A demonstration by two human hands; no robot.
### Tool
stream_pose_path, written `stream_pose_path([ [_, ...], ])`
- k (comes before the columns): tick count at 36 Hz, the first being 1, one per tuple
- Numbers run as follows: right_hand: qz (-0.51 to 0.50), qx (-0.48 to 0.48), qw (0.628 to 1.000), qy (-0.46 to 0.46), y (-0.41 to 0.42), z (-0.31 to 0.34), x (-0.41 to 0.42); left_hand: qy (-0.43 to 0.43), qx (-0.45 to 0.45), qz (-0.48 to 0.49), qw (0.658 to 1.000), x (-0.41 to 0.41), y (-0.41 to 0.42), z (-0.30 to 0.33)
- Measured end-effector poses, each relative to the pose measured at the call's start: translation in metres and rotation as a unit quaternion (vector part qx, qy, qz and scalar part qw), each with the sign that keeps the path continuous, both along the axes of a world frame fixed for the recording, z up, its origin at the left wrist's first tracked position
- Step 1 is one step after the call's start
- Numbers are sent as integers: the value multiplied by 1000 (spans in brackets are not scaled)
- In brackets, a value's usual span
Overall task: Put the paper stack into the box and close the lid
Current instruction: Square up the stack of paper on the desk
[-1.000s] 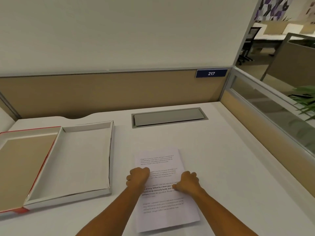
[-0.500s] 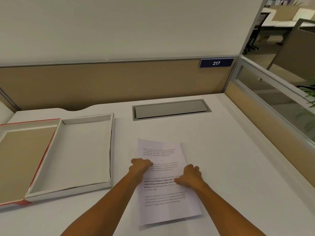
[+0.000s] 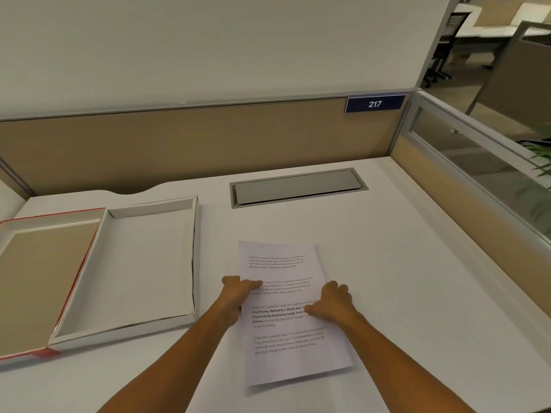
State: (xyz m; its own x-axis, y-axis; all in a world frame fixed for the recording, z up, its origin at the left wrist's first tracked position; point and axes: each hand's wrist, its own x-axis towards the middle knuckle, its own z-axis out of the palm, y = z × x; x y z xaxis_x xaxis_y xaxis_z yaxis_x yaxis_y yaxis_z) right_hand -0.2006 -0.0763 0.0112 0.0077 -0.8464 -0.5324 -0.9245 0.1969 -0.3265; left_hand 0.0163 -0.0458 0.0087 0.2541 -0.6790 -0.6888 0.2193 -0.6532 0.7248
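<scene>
White desk (image 3: 387,263): left hand (image 3: 238,290) and right hand (image 3: 334,302) grip the paper stack (image 3: 286,347) by its sides; pickup step, next lift toward the open box (image 3: 190,318) at nine o'clock.

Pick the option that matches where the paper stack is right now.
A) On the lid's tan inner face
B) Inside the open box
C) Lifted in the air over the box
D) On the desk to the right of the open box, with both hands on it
D: the paper stack lies flat on the desk, right of the empty open box, with the left hand and right hand gripping its side edges.
</scene>
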Motion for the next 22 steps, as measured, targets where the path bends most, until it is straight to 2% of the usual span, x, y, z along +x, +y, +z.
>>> stream_pose_path([
  [8, -14, 10, 1000, -2, 1, 3, 0, 7, -56, 2, 998, -6, 15, -4],
  [17, -22, 5, 1000, -19, 6, 3, -3, -77, -105, -23, 991, -23, 23, 7],
  [20, -29, 1, 998, -62, 10, 0, -12, -96, -127, -22, 987, -28, 28, 11],
  [22, -56, -5, 990, -128, 13, -5, -21, -99, -147, -19, 984, -30, 33, 14],
])
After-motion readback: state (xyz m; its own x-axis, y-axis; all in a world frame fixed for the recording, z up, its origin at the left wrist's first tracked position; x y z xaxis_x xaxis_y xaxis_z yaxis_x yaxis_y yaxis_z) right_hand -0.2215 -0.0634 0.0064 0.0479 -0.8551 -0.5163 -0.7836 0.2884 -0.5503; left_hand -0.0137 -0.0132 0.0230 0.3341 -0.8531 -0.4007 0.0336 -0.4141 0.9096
